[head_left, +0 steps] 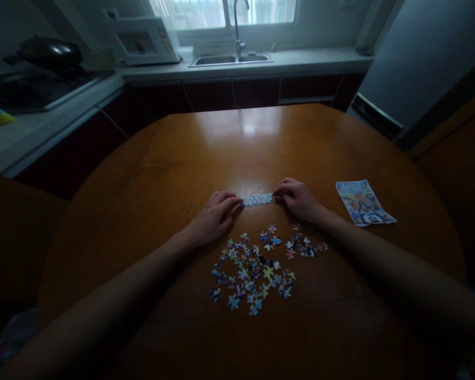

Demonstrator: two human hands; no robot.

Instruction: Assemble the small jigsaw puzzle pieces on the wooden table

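A joined strip of light-blue jigsaw puzzle pieces (258,199) lies flat on the wooden table (237,148). At its left end my left hand (217,214) has thumb and fingers closed on the edge. My right hand (296,199) pinches the opposite end, its fingertips covering the last bit of the strip. Nearer to me, loose puzzle pieces (268,273) of many colours are scattered in a heap. A smaller group of loose pieces (304,245) sits to the right of that heap, close to my right forearm.
A creased picture sheet (364,203) lies on the table's right side. Beyond the table are a counter with a double sink (217,60), a white microwave (142,41) and, at left, a stove with a dark pan (53,53). A fridge (423,58) stands at right.
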